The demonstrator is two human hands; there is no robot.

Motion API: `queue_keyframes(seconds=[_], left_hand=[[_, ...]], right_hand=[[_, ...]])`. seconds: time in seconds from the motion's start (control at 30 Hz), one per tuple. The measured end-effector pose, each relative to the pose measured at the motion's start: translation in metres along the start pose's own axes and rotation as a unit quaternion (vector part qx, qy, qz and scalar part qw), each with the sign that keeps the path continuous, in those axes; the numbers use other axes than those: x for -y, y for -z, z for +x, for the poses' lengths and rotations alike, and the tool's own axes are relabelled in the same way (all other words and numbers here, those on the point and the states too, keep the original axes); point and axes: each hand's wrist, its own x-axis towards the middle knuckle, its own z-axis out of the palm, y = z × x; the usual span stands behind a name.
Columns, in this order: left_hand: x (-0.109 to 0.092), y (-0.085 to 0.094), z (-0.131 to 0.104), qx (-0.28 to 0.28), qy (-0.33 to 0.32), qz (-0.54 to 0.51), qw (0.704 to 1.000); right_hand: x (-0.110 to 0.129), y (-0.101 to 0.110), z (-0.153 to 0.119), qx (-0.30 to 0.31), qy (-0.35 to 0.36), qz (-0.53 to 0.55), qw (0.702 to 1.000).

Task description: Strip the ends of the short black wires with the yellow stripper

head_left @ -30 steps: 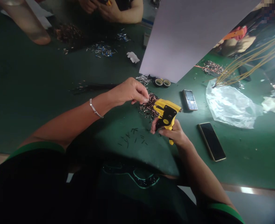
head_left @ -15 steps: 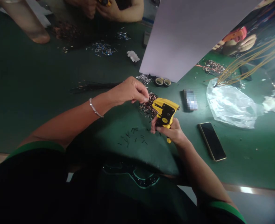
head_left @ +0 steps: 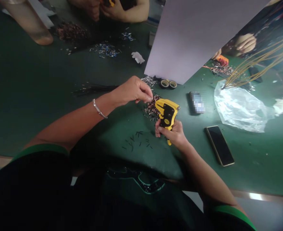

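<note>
My right hand [head_left: 176, 132] is wrapped round the handles of a yellow and black wire stripper [head_left: 167, 113], its jaws turned toward my left hand. The fingertips of my left hand [head_left: 138, 90] are pinched together just left of the jaws; whatever they hold is too small to make out. Beneath the two lies a pile of short copper-ended wire pieces [head_left: 153, 109]. A bundle of long black wires [head_left: 95, 89] stretches out to the left behind my left wrist. Short black scraps [head_left: 138, 141] are scattered on the green table [head_left: 107, 134] nearer my body.
Two tape rolls [head_left: 168, 84] and silver terminals [head_left: 149, 81] lie below a white panel [head_left: 179, 41]. A phone [head_left: 219, 145], a pixelated device [head_left: 197, 102] and a plastic bag [head_left: 239, 106] with yellow wires are on the right. Co-workers' hands [head_left: 245, 43] show at the back.
The wire stripper in my right hand has shifted slightly left and up, closer to my left fingertips. At back right, a co-worker's red-orange tool is lower, near the table.
</note>
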Motion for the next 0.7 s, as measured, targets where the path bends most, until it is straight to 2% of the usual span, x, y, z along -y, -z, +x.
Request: queue_keyframes(seconds=[0.33, 0.57, 0.7], left_hand=[[0.012, -0.005, 0.005, -0.012, 0.020, -0.038, 0.999], [0.015, -0.009, 0.007, -0.006, 0.042, -0.069, 0.997], [0.017, -0.008, 0.007, -0.003, 0.040, -0.072, 0.997]], right_hand=[[0.000, -0.006, 0.002, -0.014, -0.002, -0.012, 1.000], [-0.003, -0.010, 0.004, -0.045, -0.004, -0.013, 0.999], [-0.011, -0.010, 0.006, -0.075, 0.017, -0.018, 0.997]])
